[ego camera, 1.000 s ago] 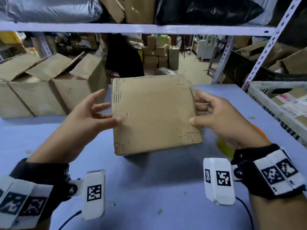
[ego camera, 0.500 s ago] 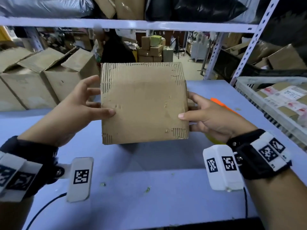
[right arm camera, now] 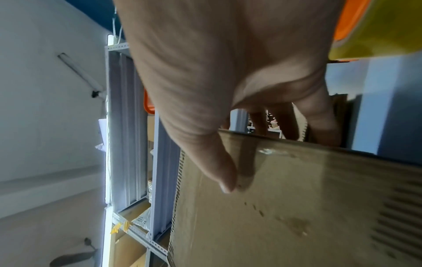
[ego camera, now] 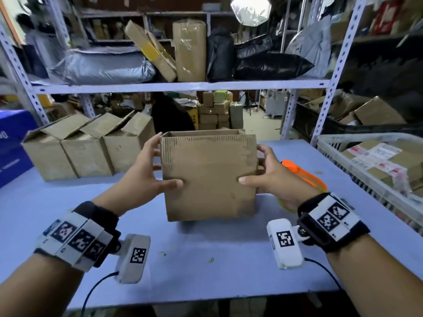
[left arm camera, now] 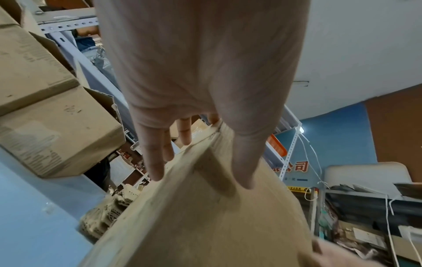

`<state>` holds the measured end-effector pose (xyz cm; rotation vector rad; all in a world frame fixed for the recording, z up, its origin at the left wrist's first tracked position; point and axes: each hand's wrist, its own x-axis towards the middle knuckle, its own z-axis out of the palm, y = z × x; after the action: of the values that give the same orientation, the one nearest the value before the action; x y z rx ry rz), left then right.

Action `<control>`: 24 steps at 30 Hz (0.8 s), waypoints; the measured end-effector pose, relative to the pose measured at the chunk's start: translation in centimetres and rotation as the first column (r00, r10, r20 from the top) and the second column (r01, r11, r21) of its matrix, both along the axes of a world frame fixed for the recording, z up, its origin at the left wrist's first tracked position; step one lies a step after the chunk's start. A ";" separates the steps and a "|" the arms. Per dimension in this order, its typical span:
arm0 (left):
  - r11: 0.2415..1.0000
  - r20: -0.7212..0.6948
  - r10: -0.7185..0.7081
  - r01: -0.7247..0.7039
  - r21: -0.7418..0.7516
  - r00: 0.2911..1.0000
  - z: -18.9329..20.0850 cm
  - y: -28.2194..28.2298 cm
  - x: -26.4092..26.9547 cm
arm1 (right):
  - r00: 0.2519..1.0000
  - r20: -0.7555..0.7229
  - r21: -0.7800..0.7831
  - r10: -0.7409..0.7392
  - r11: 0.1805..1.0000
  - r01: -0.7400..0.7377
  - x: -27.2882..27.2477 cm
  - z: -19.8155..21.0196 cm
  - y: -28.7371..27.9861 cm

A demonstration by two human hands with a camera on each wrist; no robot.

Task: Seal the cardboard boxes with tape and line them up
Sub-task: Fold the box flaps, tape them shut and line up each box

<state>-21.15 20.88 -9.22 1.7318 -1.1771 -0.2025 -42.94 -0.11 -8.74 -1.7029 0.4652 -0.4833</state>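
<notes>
An open-topped brown cardboard box [ego camera: 208,177] stands upright at the middle of the blue table [ego camera: 206,259], its bottom at or just above the surface. My left hand [ego camera: 148,177] grips its left edge, thumb on the near face and fingers along the side. My right hand [ego camera: 270,177] grips the right edge the same way. The left wrist view shows my left hand [left arm camera: 202,180] with its thumb pressed on the box [left arm camera: 217,225]. In the right wrist view my right hand [right arm camera: 262,159] pinches the box [right arm camera: 297,207] at its corner.
An orange and yellow tape dispenser [ego camera: 304,173] lies on the table right behind my right hand. Three open cardboard boxes [ego camera: 87,152] stand in a row at the back left. A white crate [ego camera: 366,136] of parcels sits at the right edge. Shelving stands behind the table.
The box has been turned from showing a broad tilted face to standing upright with its open top up. Both hands stayed on its sides, and the head view has lifted.
</notes>
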 end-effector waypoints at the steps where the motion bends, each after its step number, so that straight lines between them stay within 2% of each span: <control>1: 1.000 0.028 0.009 -0.009 -0.021 1.000 0.1 -0.2 0.1 | 1.000 0.026 -0.031 0.017 0.999 -0.016 0.2 0.4 -0.1; 4: 0.998 0.045 0.033 -0.030 -0.057 0.998 0.3 -0.9 0.6 | 0.997 0.049 -0.133 0.066 0.989 -0.059 0.8 1.1 -0.4; 7: 0.999 0.026 0.022 -0.021 -0.048 0.999 0.5 -1.4 1.2 | 0.999 -0.019 -0.271 0.030 0.962 -0.034 1.0 1.3 -1.3; 12: 0.997 0.074 -0.060 0.063 -0.036 0.995 1.0 -2.3 2.4 | 0.995 -0.087 -0.398 0.038 0.915 -0.069 1.9 1.1 -2.7; 16: 0.996 0.095 -0.076 0.080 -0.033 0.993 0.9 -2.3 3.1 | 0.992 -0.066 -0.317 0.104 0.941 -0.119 2.8 1.3 -3.2; 20: 0.995 0.123 -0.095 0.098 -0.022 0.988 1.1 -2.0 3.1 | 0.974 -0.129 -0.260 0.185 0.942 -0.213 2.3 1.8 -3.3; 24: 0.994 0.145 -0.103 0.107 -0.022 0.984 1.3 -2.0 2.9 | 0.967 -0.162 -0.236 0.197 0.944 -0.232 2.0 1.8 -2.9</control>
<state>-18.29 18.92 -7.95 1.6821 -1.3717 -0.1242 -40.91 -2.96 -6.92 -2.0164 0.3189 -0.2761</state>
